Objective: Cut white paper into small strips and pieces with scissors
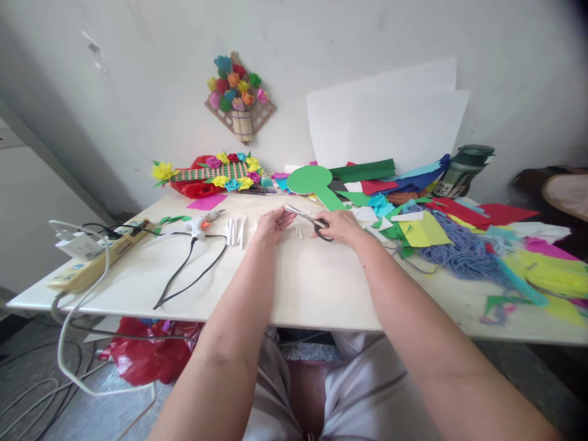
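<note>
Tabletop (pixel 206 286) — right hand (pixel 339 226) angles scissors (pixel 305 215) leftward, left hand (pixel 274 224) seemingly pinched.

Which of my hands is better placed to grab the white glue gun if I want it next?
Probably your left hand: it is nearer the white glue gun, which lies to its left. Your right hand is farther and holds the scissors. Whether the left holds anything is unclear.

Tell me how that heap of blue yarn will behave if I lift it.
The blue yarn will probably sag floppily, since its strands lie in loose loops. It is likely light for its bulk, being loosely heaped. It may drag the yellow paper along, as they appear to touch.
</note>
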The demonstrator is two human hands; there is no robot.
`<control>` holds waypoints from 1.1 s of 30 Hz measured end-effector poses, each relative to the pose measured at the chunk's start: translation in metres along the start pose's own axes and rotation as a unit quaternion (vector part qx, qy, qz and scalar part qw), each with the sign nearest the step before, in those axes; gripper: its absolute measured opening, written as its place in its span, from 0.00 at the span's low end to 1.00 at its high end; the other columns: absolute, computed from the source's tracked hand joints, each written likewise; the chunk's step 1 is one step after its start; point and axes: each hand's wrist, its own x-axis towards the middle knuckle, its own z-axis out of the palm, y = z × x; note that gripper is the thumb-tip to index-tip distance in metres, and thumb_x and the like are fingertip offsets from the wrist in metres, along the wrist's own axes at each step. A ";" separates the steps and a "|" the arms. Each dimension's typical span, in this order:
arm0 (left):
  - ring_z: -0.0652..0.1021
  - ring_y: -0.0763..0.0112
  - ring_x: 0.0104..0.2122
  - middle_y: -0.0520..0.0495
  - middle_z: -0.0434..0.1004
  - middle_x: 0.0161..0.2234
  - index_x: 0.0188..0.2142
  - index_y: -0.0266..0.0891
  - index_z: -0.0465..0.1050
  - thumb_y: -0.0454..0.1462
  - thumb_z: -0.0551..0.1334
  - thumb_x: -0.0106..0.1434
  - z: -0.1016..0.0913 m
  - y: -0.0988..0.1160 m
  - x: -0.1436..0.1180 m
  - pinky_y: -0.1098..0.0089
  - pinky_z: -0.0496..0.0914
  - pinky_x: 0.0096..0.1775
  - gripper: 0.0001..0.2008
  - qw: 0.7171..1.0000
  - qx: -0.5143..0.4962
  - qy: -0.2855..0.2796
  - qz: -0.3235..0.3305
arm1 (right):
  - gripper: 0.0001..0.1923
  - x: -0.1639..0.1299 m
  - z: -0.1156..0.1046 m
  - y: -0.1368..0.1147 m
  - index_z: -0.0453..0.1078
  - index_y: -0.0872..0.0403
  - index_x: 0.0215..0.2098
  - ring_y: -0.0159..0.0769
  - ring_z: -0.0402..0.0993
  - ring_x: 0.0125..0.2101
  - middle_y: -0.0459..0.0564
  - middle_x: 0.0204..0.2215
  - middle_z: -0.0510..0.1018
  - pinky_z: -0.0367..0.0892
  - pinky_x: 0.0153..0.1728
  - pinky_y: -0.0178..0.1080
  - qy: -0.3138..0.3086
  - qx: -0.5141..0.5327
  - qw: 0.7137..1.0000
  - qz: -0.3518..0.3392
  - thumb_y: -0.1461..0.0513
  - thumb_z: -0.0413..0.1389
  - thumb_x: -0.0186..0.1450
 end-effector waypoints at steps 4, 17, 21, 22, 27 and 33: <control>0.79 0.69 0.27 0.44 0.76 0.24 0.30 0.31 0.70 0.29 0.56 0.58 -0.001 0.000 0.000 0.71 0.73 0.35 0.05 1.000 0.001 -0.001 0.007 | 0.18 0.001 0.001 0.000 0.73 0.46 0.40 0.35 0.71 0.31 0.43 0.29 0.79 0.55 0.28 0.33 -0.003 0.004 1.000 0.002 0.51 0.57 0.52; 0.79 0.70 0.27 0.45 0.76 0.24 0.29 0.32 0.70 0.31 0.58 0.58 0.000 0.001 0.000 0.71 0.73 0.36 0.03 1.000 0.005 0.012 0.010 | 0.15 0.001 -0.001 -0.007 0.73 0.47 0.40 0.34 0.71 0.30 0.44 0.29 0.78 0.56 0.28 0.32 -0.013 0.019 1.000 0.004 0.55 0.56 0.54; 0.79 0.71 0.26 0.45 0.76 0.24 0.28 0.32 0.70 0.31 0.58 0.58 -0.002 0.001 0.000 0.72 0.73 0.34 0.04 1.000 0.008 0.007 0.018 | 0.14 0.001 -0.001 -0.010 0.74 0.48 0.39 0.35 0.72 0.31 0.45 0.29 0.79 0.56 0.28 0.33 -0.014 0.008 1.000 -0.005 0.56 0.55 0.55; 0.79 0.71 0.26 0.45 0.76 0.24 0.28 0.32 0.70 0.31 0.58 0.58 -0.002 0.001 0.001 0.73 0.72 0.33 0.04 1.000 0.010 0.005 0.019 | 0.14 0.001 -0.001 -0.010 0.73 0.48 0.39 0.35 0.72 0.32 0.45 0.29 0.79 0.56 0.28 0.33 -0.015 0.005 1.000 -0.008 0.56 0.55 0.55; 0.78 0.71 0.25 0.45 0.76 0.24 0.28 0.31 0.69 0.30 0.59 0.57 -0.001 0.000 0.000 0.73 0.72 0.32 0.03 1.000 0.021 0.011 0.013 | 0.15 0.001 0.003 -0.008 0.73 0.48 0.39 0.35 0.72 0.31 0.45 0.30 0.79 0.57 0.28 0.33 -0.009 -0.002 1.000 -0.006 0.54 0.55 0.55; 0.79 0.69 0.27 0.44 0.76 0.24 0.27 0.32 0.68 0.31 0.60 0.56 0.002 -0.006 -0.003 0.71 0.72 0.33 0.02 0.999 0.045 -0.022 0.007 | 0.19 -0.001 0.004 -0.006 0.73 0.48 0.37 0.35 0.72 0.30 0.45 0.29 0.79 0.57 0.27 0.33 -0.002 0.009 1.000 0.010 0.47 0.55 0.53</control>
